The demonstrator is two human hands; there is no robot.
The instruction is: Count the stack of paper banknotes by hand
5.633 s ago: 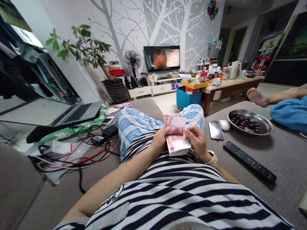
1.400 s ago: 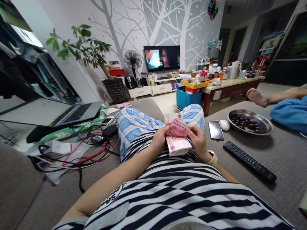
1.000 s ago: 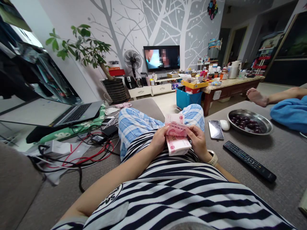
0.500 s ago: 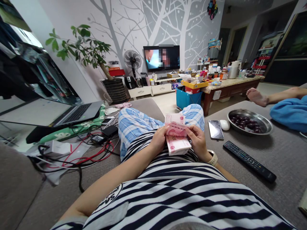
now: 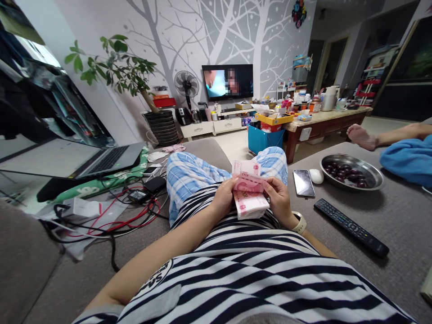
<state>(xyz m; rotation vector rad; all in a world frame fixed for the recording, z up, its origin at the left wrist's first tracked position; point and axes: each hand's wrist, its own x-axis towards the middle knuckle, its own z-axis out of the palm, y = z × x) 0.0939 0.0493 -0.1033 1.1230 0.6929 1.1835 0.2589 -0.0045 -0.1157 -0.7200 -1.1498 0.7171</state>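
Head view: banknotes [image 5: 252, 205], red and marked 100, are held as a bundle above the wearer's lap, between the plaid trouser knees and the striped shirt [image 5: 249, 265]. Left hand [image 5: 224, 198]: fingers grasping the left edge of the bundle. Right hand [image 5: 279, 198]: thumb and fingers pinching the right edge of a note lifted in a curve across the bundle; a pale watch [image 5: 299, 222] is on that wrist. The number of notes cannot be determined.

Containers noted. A metal bowl [image 5: 377, 179] stands upright near the far edge of the grey seat [image 5: 401, 216], to the right; it holds dark red fruit [image 5: 349, 173], with part of the bottom exposed. A white mouse [image 5: 316, 176] lies just beside it, next to a phone [image 5: 303, 183]; a black remote [image 5: 351, 228] lies diagonally nearer the wearer. A blue bin [image 5: 265, 140] stands at the left end of the bench [image 5: 326, 123], with a red item and a yellow tray [image 5: 274, 119] at its top; the tray's contents are too small to identify. Jars and a silver jug [image 5: 329, 99] stand on the bench; their contents cannot be seen. A ribbed black pot [image 5: 162, 127] contains a leafy plant [image 5: 124, 63].
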